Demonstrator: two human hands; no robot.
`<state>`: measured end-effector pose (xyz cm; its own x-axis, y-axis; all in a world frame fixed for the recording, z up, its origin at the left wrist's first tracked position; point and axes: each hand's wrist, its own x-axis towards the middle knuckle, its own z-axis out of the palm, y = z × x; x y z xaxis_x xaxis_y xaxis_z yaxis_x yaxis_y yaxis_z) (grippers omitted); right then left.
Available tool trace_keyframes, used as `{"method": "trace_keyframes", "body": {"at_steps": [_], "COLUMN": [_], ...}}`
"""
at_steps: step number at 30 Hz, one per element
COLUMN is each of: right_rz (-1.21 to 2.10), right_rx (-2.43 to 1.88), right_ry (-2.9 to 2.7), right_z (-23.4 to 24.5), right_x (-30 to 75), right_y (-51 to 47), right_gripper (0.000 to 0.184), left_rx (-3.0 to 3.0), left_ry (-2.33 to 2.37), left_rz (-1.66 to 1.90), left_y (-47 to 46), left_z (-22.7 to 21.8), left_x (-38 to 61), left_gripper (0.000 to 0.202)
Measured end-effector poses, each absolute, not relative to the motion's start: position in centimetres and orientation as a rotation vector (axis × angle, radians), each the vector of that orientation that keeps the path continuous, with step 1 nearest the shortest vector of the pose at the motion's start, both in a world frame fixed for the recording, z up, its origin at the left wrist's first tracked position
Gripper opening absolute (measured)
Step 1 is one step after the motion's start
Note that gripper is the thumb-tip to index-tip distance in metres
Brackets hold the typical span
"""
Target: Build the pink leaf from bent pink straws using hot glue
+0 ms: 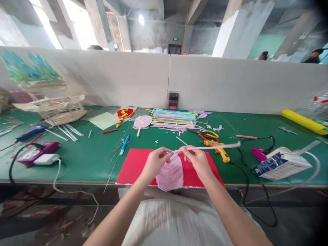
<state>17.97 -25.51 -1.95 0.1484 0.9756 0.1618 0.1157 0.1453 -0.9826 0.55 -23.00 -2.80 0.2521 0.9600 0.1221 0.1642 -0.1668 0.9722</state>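
Observation:
A pale pink pipe cleaner point(217, 147) runs between my two hands, its long end pointing off to the right. My left hand point(159, 160) pinches its left part between thumb and fingers. With closed fingertips my right hand point(196, 160) grips it a little farther along. Just below them lies a pink leaf-like piece point(170, 174) made of rows set in a V pattern. It rests on a red sheet point(135, 164) and hangs slightly over the table's front edge.
Behind the hands lies a pile of coloured pipe cleaners point(174, 118) with scraps. Scissors point(210, 134) and a yellow glue gun point(217, 150) are to the right, near a carton point(283, 164). A blue pen-like tool point(124, 145), loose wires and a purple power strip point(38, 153) occupy the left.

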Motion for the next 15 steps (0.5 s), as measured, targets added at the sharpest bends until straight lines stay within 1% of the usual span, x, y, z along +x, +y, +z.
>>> {"method": "trace_keyframes", "body": {"at_steps": [2, 6, 10, 15], "right_rz": [1.0, 1.095, 1.103, 1.184], "right_rx": [-1.203, -1.131, -1.075, -1.026], "right_ry": [-1.171, -1.057, -0.895, -0.815], "right_z": [-2.2, -2.7, -2.9, -3.5], "right_x": [18.0, 18.2, 17.6, 16.1], "right_y": [-25.6, -25.6, -25.3, -25.5], "right_gripper": [0.028, 0.03, 0.031, 0.027], "left_rx": [1.517, 1.383, 1.309, 1.219], "left_ry": [1.09, 1.03, 0.989, 0.954], "left_rz": [1.062, 1.105, 1.179, 1.307], "left_y": [-23.1, -23.2, -23.4, -23.8], "left_z": [-3.1, -3.0, -2.8, -2.7], "left_x": [0.5, 0.2, 0.4, 1.1], "left_gripper": [0.01, 0.016, 0.029, 0.025]}}
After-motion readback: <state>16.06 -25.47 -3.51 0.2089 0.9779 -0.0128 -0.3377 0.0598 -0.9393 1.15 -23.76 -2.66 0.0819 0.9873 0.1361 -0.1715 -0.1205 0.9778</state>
